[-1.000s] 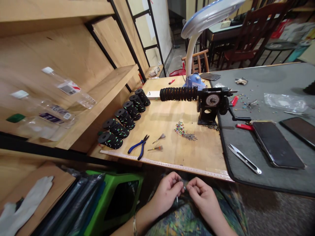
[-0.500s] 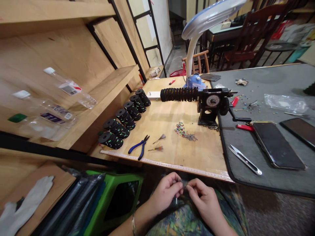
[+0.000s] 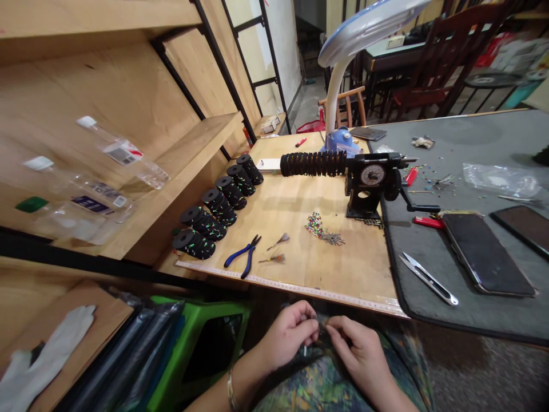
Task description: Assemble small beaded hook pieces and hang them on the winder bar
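Just in front of the table edge, my left hand (image 3: 291,337) is closed in a pinch, and a thin white-tipped stick (image 3: 305,350) pokes out below its fingers. My right hand (image 3: 355,346) is close beside it, thumb and index finger pressed together; whatever they grip is too fine to make out. Nearest on the table are blue-handled pliers (image 3: 242,256) and two small feathery tufts (image 3: 274,258). Farther back lies a pile of coloured beads with metal pins (image 3: 321,230).
A hand-crank winder (image 3: 369,183) carries a black cord-wrapped roll (image 3: 313,163). Several black spools (image 3: 195,243) line the left side. Thread snips (image 3: 429,278) and a phone (image 3: 486,252) lie on the grey mat (image 3: 424,229). A lamp (image 3: 332,97) stands behind; bottles (image 3: 124,154) lean on the shelf.
Both hands stay almost in place, still pinched close together. The white tip below my left hand has shifted slightly left and up. The table things look unchanged.
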A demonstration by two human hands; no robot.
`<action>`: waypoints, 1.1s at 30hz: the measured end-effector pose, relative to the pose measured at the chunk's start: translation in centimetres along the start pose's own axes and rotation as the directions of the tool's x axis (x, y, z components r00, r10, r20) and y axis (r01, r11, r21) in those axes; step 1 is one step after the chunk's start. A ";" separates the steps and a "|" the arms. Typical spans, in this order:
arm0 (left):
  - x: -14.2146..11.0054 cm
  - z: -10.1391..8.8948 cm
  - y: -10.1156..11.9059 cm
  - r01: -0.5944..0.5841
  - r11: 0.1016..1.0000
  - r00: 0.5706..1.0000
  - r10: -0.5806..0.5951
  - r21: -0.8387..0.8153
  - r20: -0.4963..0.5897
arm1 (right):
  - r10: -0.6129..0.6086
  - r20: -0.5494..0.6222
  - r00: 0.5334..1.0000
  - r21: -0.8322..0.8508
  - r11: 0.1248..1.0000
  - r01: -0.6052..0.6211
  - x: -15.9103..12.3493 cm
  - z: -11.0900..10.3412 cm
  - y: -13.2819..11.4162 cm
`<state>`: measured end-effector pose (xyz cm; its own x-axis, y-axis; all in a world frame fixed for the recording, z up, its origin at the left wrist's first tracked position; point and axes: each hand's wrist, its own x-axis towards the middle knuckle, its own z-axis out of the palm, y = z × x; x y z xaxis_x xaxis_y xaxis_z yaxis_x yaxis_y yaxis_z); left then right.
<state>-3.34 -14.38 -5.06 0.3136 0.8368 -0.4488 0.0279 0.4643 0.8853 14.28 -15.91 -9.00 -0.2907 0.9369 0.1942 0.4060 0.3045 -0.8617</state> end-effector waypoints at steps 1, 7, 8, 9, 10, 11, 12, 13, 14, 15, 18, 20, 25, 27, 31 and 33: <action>0.0 0.0 0.0 -0.001 1.000 1.000 0.001 0.005 0.000 | -0.002 0.001 1.000 0.002 1.000 0.002 0.0 0.0 0.0; 0.1 0.0 0.0 0.007 1.000 1.000 -0.007 0.002 0.000 | -0.003 -0.009 1.000 0.011 1.000 0.003 0.1 -0.1 0.0; 0.1 0.1 0.1 0.011 1.000 1.000 -0.011 0.001 0.000 | -0.001 -0.008 1.000 0.015 1.000 0.002 0.1 -0.1 0.1; 0.1 0.1 0.1 0.015 1.000 1.000 -0.015 0.003 0.000 | -0.001 -0.006 1.000 0.019 1.000 0.001 0.1 -0.1 0.1; 0.1 0.1 0.1 0.017 1.000 1.000 -0.017 0.007 0.000 | -0.002 -0.005 1.000 0.023 1.000 0.003 0.1 -0.1 0.1; 0.1 0.1 0.2 0.018 1.000 1.000 -0.018 0.010 0.002 | -0.005 -0.003 1.000 0.026 1.000 0.005 0.1 -0.1 0.1; 0.1 0.1 0.2 0.017 1.000 1.000 -0.017 0.012 0.005 | -0.005 -0.003 1.000 0.026 1.000 0.005 0.1 -0.1 0.2; 0.0 0.1 0.2 0.017 1.000 1.000 -0.017 0.012 0.006 | -0.005 -0.003 1.000 0.024 1.000 0.005 0.1 -0.1 0.2; 0.0 0.1 0.2 0.018 1.000 1.000 -0.018 0.011 0.007 | -0.005 -0.003 1.000 0.021 1.000 0.005 0.1 0.0 0.2; 0.0 0.1 0.2 0.020 1.000 1.000 -0.020 0.010 0.006 | -0.003 -0.005 1.000 0.019 1.000 0.003 0.1 0.0 0.2; 0.0 0.1 0.2 0.029 0.999 1.000 -0.029 0.016 0.003 | -0.005 -0.012 1.000 0.031 1.000 0.006 0.1 -0.1 0.0; 0.0 0.2 0.2 0.030 0.999 1.000 -0.030 0.030 0.004 | -0.004 -0.019 1.000 0.056 0.998 0.005 0.2 -0.1 -0.2; -0.1 0.4 0.3 0.021 0.997 1.000 -0.021 0.068 0.002 | 0.039 0.004 0.999 0.093 0.995 -0.040 0.5 -0.2 -0.5; -0.1 0.5 0.4 0.015 0.996 1.000 -0.015 0.089 0.002 | 0.054 0.016 0.998 0.106 0.993 -0.055 0.6 -0.2 -0.6; 0.0 0.5 0.5 0.006 0.992 1.000 -0.007 0.124 0.009 | 0.066 0.010 0.998 0.114 0.991 -0.067 0.4 0.0 -0.3; 0.1 0.5 0.5 0.006 0.991 1.000 -0.008 0.132 0.017 | 0.068 0.006 0.998 0.094 0.993 -0.069 0.3 0.1 -0.2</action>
<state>-2.84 -14.20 -4.60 0.3296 0.8278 -0.4540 0.1547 0.4270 0.8909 14.03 -15.67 -8.86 -0.2676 0.9544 0.1320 0.3413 0.2220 -0.9134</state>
